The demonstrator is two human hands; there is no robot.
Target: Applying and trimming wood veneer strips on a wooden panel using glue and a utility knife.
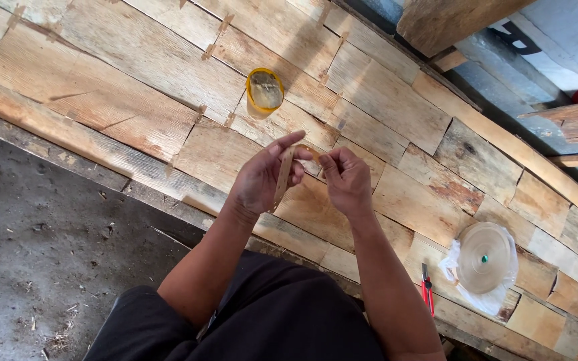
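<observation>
My left hand (265, 175) and my right hand (347, 179) are raised together over a panel of joined wood veneer pieces (135, 80). Between them they pinch a narrow brown strip of tape (283, 175). The strip runs down along my left palm, and its top end bends over toward my right thumb and fingers. My left index finger points up and to the right above the strip. Both forearms reach up from my dark-clothed lap at the bottom of the view.
A yellow-rimmed round container (265, 89) sits on the veneer beyond my hands. A large roll of tape (485, 258) lies on a white plastic bag at right, with red-handled cutters (427, 287) beside it. Grey dirt floor (41, 247) lies left; timber beams (446, 20) upper right.
</observation>
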